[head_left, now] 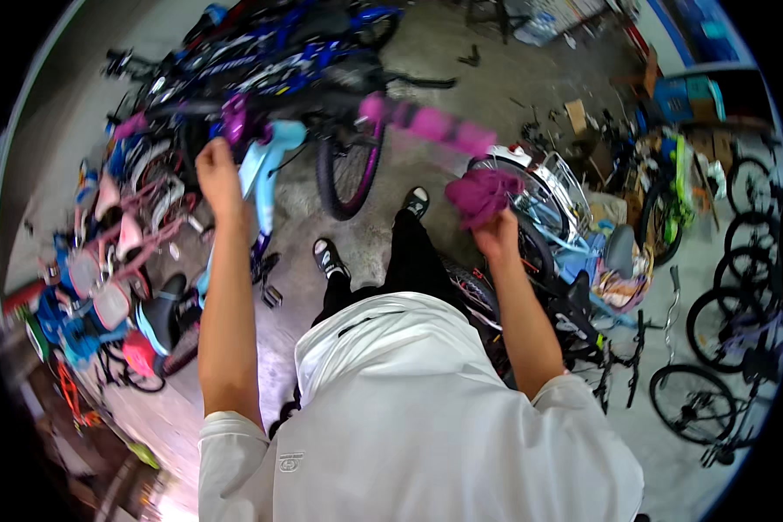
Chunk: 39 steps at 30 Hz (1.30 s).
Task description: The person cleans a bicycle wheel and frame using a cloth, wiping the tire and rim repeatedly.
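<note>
Noted right hand (pixel 496 233) clamped on crumpled magenta bundle of soft material (pixel 480 197), near blurred magenta-and-dark banded grip (pixel 444 130) at end of black handlebar (pixel 313 106); cannot tell whether touching. Observed left hand (pixel 217 177) raised, fingers bent inward, beside light-blue metal bicycle frame (pixel 264 187) and near shiny purple stem (pixel 235 115); cannot tell if clamped on anything. Farther out, recorded black-tyred front wheel with magenta rim (pixel 344 210) above grey concrete floor (pixel 435 43). Beyond wheel, logged blue-and-black bicycles (pixel 304 65) crowded together. To left, noted pink bicycles (pixel 130 235) clustered; at far right, row of black-tyred bicycles (pixel 692 404).
</note>
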Tool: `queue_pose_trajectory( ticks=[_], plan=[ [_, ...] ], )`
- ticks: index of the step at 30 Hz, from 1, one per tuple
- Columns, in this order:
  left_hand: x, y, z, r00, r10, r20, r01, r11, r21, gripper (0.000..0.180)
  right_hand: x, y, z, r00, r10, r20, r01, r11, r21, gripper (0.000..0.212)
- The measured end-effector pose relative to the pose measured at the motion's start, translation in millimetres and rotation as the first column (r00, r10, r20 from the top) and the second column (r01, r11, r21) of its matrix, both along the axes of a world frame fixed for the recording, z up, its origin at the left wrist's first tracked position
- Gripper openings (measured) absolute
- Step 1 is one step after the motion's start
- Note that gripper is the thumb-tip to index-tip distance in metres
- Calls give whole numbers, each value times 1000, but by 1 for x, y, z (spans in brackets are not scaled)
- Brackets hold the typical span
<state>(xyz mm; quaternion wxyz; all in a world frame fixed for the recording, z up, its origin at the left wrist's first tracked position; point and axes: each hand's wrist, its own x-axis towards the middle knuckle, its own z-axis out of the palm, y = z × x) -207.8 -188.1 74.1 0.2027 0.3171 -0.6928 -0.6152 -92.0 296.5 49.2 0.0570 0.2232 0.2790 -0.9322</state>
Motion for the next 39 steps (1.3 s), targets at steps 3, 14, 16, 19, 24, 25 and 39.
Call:
queue_pose_trajectory(
  ticks=[3, 14, 16, 19, 24, 25, 39],
  plan=[
    [72, 5, -9, 987, -142, 71, 129, 978, 163, 33, 14, -78, 25, 989, 138, 45, -142, 983, 112, 47],
    [269, 20, -3, 808, -558, 191, 336, 702, 628, 69, 39, -251, -18, 466, 849, 248, -878, 412, 242, 26],
    [288, 20, 0, 832, -540, 130, 290, 622, 727, 70, 55, -282, -21, 374, 896, 241, -914, 311, 262, 28],
    [310, 1, -6, 846, -453, 281, 201, 759, 619, 63, 74, -326, -19, 276, 936, 220, -951, 233, 203, 28],
    [331, -35, -15, 874, -424, 235, 208, 766, 608, 61, 99, -352, -21, 331, 912, 243, -944, 324, 68, 27],
    [332, -39, -16, 886, -408, 218, 190, 750, 634, 60, 100, -354, -21, 339, 908, 245, -941, 333, 67, 26],
    [221, -30, -83, 632, -735, 246, 412, 588, 696, 23, 168, -342, -58, 871, 366, 328, -477, 792, 382, 51]
  ],
)
